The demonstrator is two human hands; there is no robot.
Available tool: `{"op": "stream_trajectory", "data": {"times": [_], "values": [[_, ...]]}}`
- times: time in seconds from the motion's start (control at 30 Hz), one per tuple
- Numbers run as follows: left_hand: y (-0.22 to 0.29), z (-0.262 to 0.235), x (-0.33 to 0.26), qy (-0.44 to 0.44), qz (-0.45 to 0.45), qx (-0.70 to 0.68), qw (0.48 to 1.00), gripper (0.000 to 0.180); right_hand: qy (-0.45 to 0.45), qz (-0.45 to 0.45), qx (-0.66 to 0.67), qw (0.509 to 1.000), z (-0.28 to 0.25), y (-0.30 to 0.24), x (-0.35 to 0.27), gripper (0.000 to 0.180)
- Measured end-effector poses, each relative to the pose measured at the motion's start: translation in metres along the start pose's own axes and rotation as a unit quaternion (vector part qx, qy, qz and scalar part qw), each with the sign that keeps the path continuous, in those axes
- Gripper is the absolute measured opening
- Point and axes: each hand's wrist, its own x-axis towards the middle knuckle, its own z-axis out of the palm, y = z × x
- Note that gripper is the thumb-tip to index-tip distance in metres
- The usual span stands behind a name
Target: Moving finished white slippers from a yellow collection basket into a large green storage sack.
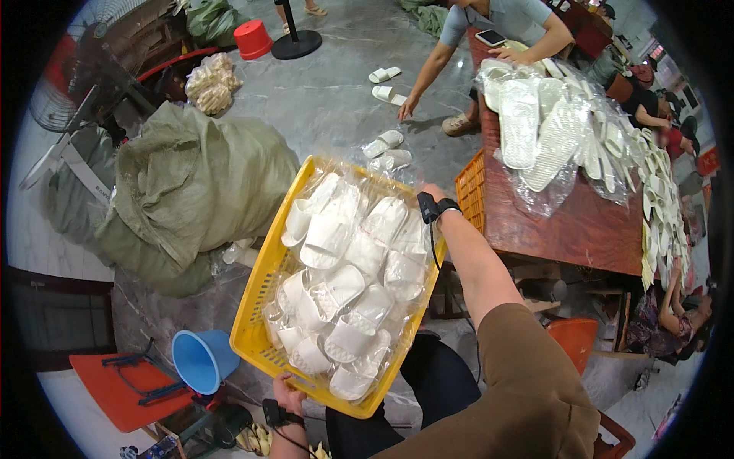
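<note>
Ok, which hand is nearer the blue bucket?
Left. The left hand is just right of the blue bucket, at the near edge of the yellow basket; the right hand is at its far right corner.

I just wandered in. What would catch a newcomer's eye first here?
Probably the bright yellow crate in the centre, full of white slippers in clear wrapping, with the left hand at its near-left edge and the right hand at its far-right corner. Next come the bulky green sack to the left and the pale slipper heap on the reddish table at right.
</note>
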Motion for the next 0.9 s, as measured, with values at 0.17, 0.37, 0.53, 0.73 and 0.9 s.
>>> {"op": "stream_trajectory", "data": {"times": [0.17, 0.37, 0.53, 0.73, 0.9], "values": [[0.000, 0.049, 0.116, -0.006, -0.059, 0.145, 0.988, 0.045, -0.112, 0.120, 0.351, 0.922, 0.049, 0.012, 0.001, 0.040], [-0.016, 0.050, 0.142, 0.063, -0.139, 0.155, 0.976, 0.052, 0.178, -0.118, 0.055, 0.975, 0.077, 0.002, -0.110, 0.060], [-0.033, 0.059, 0.144, -0.030, -0.146, 0.078, 0.986, 0.043, 0.188, 0.199, 0.208, 0.939, 0.163, 0.005, -0.246, 0.078], [-0.047, 0.133, 0.123, -0.072, -0.147, -0.004, 0.987, 0.038, -0.332, 0.465, 0.618, 0.539, 0.247, 0.020, -0.332, 0.052], [-0.046, 0.211, 0.106, -0.087, -0.136, -0.011, 0.987, 0.036, -0.153, 0.467, 0.680, 0.544, 0.245, 0.028, -0.297, 0.040]]}}
